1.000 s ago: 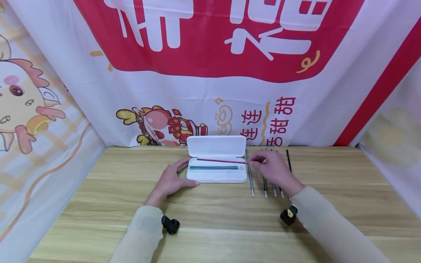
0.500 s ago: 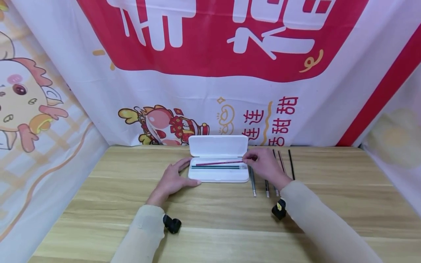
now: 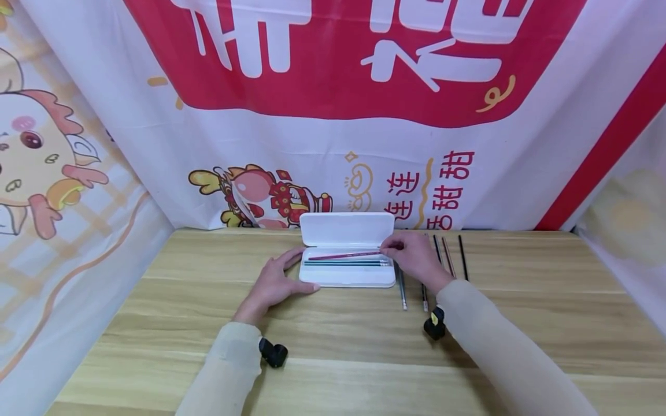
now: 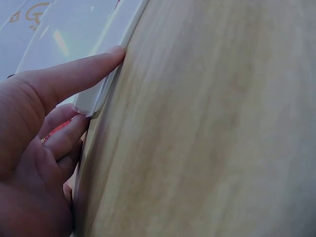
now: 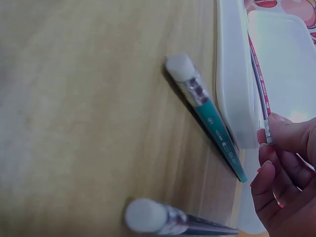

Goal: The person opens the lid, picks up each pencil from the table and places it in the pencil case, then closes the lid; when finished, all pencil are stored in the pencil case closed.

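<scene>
Red pencil (image 3: 343,255) shifted left, pinched in fingers (image 5: 271,168)

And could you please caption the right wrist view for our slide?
Right hand pinches red pencil at open white case, green pencil nearby.

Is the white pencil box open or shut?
The white pencil box is open: its lid stands raised at the back, and green pencils show inside.

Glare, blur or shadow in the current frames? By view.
Left wrist: bright streak on the case, table soft. Right wrist: highlight on the lid, nearest eraser blurred. Head: faint shadow beside the right sleeve, no harsh glare.
</scene>
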The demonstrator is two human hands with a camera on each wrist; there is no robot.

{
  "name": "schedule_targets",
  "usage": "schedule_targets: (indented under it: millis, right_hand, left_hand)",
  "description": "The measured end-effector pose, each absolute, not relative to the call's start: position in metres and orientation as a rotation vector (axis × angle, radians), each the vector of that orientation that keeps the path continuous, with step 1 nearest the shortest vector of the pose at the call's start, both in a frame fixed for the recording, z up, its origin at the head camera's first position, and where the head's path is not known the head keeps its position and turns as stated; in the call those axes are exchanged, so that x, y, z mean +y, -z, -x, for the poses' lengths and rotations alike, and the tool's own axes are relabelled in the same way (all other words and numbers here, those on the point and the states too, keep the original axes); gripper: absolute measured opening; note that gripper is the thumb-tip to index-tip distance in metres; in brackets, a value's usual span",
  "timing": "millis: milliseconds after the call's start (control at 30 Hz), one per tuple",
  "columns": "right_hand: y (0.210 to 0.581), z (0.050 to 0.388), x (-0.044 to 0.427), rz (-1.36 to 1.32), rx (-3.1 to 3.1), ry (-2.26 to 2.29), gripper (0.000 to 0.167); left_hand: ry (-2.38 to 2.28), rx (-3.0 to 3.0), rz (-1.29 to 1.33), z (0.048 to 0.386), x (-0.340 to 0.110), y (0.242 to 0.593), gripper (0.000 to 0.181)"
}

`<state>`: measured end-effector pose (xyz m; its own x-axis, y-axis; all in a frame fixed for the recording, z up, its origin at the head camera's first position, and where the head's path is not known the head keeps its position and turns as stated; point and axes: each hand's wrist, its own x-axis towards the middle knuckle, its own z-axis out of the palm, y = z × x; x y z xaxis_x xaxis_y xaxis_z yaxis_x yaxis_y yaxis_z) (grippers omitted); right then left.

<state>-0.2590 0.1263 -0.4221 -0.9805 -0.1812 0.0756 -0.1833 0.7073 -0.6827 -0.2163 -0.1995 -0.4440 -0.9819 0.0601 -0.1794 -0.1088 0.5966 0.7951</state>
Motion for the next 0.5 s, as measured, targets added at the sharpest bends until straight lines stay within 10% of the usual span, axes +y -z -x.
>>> schedule_targets:
  millis: [500]
  right_hand:
    - [0.4249, 0.2620, 0.1219, -0.357, -2.932, -1.088, 0.009]
  left_hand:
    - [-1.344, 2.634, 0.027, 0.2166, -0.1998, 0.4423, 0.096]
